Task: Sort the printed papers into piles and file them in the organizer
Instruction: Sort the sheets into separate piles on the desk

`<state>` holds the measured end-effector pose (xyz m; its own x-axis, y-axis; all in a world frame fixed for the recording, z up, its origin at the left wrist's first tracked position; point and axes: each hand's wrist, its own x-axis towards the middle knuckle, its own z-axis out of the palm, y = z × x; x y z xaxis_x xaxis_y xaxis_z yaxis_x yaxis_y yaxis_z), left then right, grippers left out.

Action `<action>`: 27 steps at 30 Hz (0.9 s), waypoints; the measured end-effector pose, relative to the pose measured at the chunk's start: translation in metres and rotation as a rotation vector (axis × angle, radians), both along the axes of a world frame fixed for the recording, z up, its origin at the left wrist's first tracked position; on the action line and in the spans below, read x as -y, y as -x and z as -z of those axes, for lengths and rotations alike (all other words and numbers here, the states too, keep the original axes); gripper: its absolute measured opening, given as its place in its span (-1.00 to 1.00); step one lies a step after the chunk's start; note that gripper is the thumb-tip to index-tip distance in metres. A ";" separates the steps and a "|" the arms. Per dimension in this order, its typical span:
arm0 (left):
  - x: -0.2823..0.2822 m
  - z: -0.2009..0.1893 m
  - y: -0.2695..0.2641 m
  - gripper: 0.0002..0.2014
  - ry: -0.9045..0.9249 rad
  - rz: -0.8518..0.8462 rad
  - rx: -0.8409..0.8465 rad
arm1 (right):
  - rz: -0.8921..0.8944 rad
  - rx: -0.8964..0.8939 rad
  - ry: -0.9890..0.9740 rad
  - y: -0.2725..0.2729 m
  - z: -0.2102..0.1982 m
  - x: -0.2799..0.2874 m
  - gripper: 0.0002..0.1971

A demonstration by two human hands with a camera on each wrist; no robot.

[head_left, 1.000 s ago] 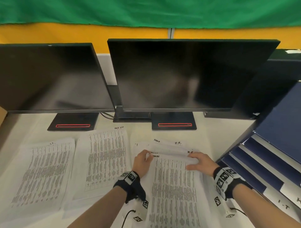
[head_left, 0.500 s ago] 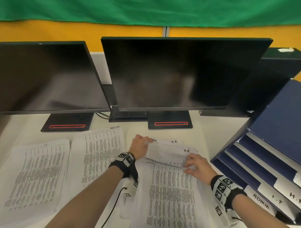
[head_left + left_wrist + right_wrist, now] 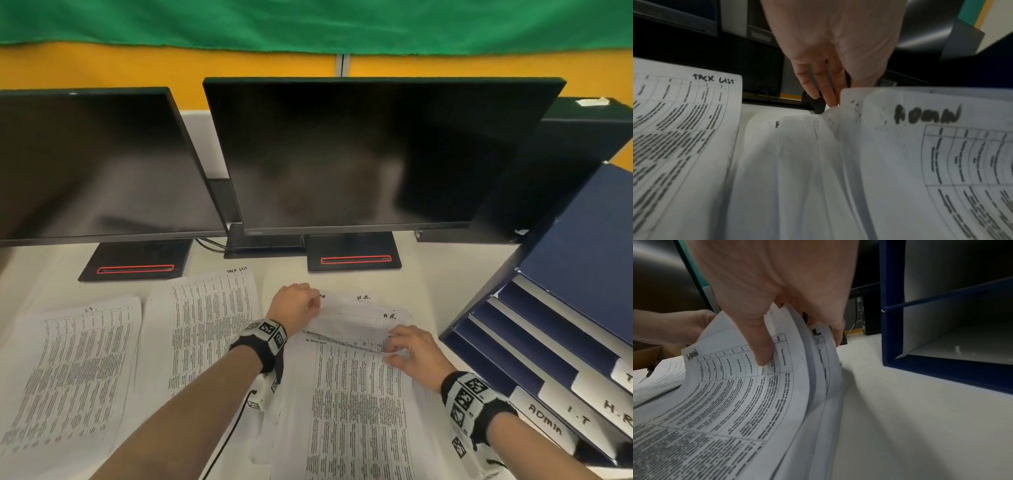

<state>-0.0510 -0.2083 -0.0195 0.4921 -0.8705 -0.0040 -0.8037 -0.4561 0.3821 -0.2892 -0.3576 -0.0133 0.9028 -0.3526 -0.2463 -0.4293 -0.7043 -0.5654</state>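
Note:
A centre stack of printed papers [image 3: 356, 428] lies on the white desk in front of me. Its top sheets, marked ADMIN [image 3: 927, 116], are bent up at the far edge [image 3: 352, 325]. My left hand [image 3: 296, 303] grips their far left corner, fingers behind the paper [image 3: 828, 91]. My right hand [image 3: 414, 353] pinches the far right edge, thumb [image 3: 760, 344] on top and fingers underneath. Sheets marked H.R. [image 3: 390, 316] show beneath the raised edge. To the left lie a Task List pile [image 3: 212, 329] and a further pile [image 3: 68, 377].
A dark blue organizer [image 3: 548, 342] with tabs ADMIN, I.T and H.R stands at the right, its open slots [image 3: 951, 340] close to my right hand. Two black monitors [image 3: 359, 154] on stands fill the back of the desk. A cable runs from my left wristband.
Both hands lay at the far edge of the centre stack; they have since raised and curled that edge of the top sheets, uncovering the H.R. sheets. My head has shifted slightly.

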 end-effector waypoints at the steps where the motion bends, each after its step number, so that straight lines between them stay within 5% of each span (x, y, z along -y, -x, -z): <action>1: 0.000 -0.001 0.001 -0.89 -0.014 0.013 0.004 | 0.006 0.009 -0.003 0.001 0.000 -0.001 -0.77; 4: 0.000 -0.002 0.001 -0.91 -0.032 0.010 -0.007 | 0.038 0.017 0.013 0.003 0.003 -0.001 -0.97; 12: -0.009 0.003 0.001 -0.87 -0.017 0.013 -0.115 | 0.052 0.058 -0.021 0.010 0.005 -0.004 -0.73; 17: -0.011 -0.004 0.002 -0.83 0.010 0.036 -0.305 | 0.078 0.124 0.060 0.011 0.011 -0.004 -0.97; 22: -0.016 -0.009 -0.001 -0.89 -0.016 0.110 -0.466 | 0.096 0.143 0.364 0.012 0.012 -0.005 -0.95; 27: -0.015 -0.016 -0.002 -0.89 -0.040 0.129 -0.491 | 0.030 0.032 0.292 0.008 0.015 -0.001 -0.94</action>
<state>-0.0493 -0.1932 -0.0036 0.3119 -0.9186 -0.2427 -0.5847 -0.3869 0.7131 -0.2972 -0.3566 -0.0287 0.8965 -0.4311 -0.1021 -0.4378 -0.8266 -0.3538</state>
